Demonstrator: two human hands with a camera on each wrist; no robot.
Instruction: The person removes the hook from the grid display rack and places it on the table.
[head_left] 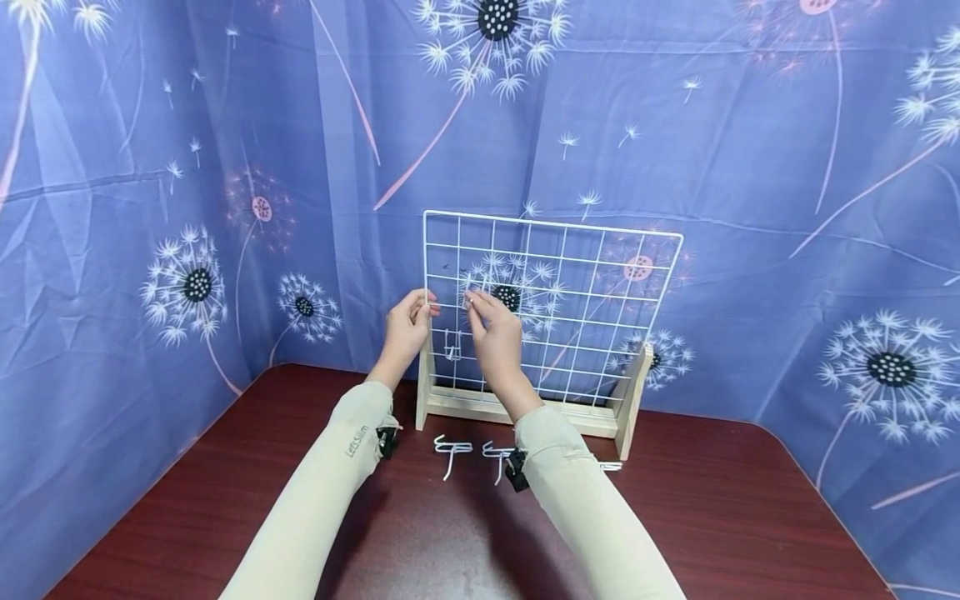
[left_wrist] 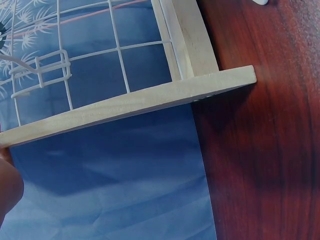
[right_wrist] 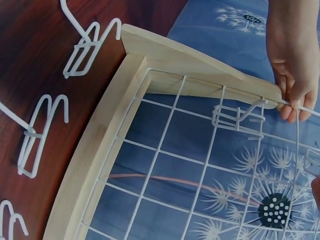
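Observation:
A white wire grid panel point(head_left: 566, 287) stands upright in a wooden stand point(head_left: 517, 412). My left hand point(head_left: 406, 333) pinches the panel's left edge wire, just above the top of the stand's side piece point(left_wrist: 125, 104). In front of the grid's left part, my right hand point(head_left: 497, 337) pinches a white wire hook point(right_wrist: 312, 159), mostly hidden by the fingers and cut off at the right wrist view's edge. Whether that hook touches the grid I cannot tell. Another white wire hook point(head_left: 452, 346) hangs low on the grid near its left side, between the two hands.
Several more white wire hooks lie on the dark red table in front of the stand, among them a left one point(head_left: 453, 447) and one beside the right sleeve point(head_left: 496, 452). A blue dandelion-print cloth point(head_left: 600, 125) hangs behind and around the table point(head_left: 712, 500).

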